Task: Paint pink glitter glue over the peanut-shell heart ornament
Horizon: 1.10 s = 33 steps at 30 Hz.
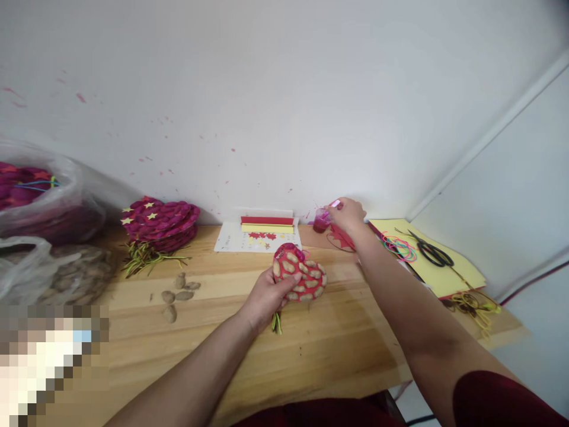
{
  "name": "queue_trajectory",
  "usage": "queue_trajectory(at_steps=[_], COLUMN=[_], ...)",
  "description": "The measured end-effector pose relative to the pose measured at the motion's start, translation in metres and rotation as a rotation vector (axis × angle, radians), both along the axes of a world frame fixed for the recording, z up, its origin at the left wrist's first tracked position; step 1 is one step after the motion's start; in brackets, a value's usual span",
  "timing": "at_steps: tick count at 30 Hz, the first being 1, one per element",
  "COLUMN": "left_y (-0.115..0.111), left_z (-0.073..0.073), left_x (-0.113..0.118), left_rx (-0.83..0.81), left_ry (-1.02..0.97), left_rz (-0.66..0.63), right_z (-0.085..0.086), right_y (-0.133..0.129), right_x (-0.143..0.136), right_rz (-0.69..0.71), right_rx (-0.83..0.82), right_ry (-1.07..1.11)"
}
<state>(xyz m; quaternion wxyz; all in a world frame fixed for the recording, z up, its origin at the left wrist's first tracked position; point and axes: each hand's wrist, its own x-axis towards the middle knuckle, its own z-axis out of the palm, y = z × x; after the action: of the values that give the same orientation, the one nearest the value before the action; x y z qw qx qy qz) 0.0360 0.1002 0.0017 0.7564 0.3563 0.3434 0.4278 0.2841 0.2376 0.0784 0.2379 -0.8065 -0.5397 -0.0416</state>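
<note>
My left hand [269,293] grips a red heart-shaped piece [306,280] covered with peanuts in their shells. One part at its top is painted purple, and green-yellow cords hang from its lower end. Over by the wall, my right hand [349,214] pinches a brush [334,205] at the small clear cup [320,219] of purple paint. The brush's tip is hidden in or behind the cup. A brown card [316,238] lies under the cup, and a red jagged-edged paper shape [341,237] is close below my right hand.
Purple-painted peanut pieces with yellow stars [162,219] are stacked left. Loose peanuts [169,296] lie nearer, beside plastic bags [84,267]. Black scissors [431,250] and coloured cords [400,246] rest on yellow paper [462,273]. A white sheet [226,237] holds paper stars and rolls.
</note>
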Motion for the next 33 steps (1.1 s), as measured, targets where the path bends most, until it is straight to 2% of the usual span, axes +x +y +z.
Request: queue_trajectory(at_steps=[5,10,14,17,19,21,23,27,30,33], left_y=[-0.001,-0.003,-0.003,0.000,0.001,0.000,-0.001,-0.004,-0.004,-0.004], left_z=[-0.002,0.006,0.007,0.001,-0.003,-0.005,-0.005,-0.002,-0.002,-0.004], left_x=[0.002,-0.001,-0.002,0.000,0.001,0.002,0.002,0.001,0.001,0.001], left_rx=[-0.015,-0.013,-0.004,-0.004,-0.003,0.005,0.016,0.036,0.046,0.059], left_ry=[-0.070,-0.025,0.022,0.020,0.004,-0.015,-0.022,-0.024,-0.038,-0.051], left_rz=[-0.031,-0.046,-0.034,-0.012,-0.006,-0.012,-0.019,-0.022,-0.029,-0.048], right_z=[-0.004,-0.005,0.002,0.006,0.004,-0.001,-0.010,-0.030,-0.039,-0.040], right_y=[-0.007,-0.018,-0.034,-0.054,-0.072,-0.092,-0.110,-0.130,-0.132,-0.134], right_x=[0.002,0.006,0.012,0.006,-0.009,-0.031,-0.054,-0.080,-0.079,-0.076], right_rz=[0.024,0.039,0.018,0.023,0.094,0.295,0.443,0.610,0.628,0.629], right_rx=[0.112,0.279,0.468,0.516,0.492,0.465,0.463,0.399,0.402,0.403], right_ry=[0.061,0.175,0.346,0.511,0.660,1.009,1.151,1.131,1.093,1.062])
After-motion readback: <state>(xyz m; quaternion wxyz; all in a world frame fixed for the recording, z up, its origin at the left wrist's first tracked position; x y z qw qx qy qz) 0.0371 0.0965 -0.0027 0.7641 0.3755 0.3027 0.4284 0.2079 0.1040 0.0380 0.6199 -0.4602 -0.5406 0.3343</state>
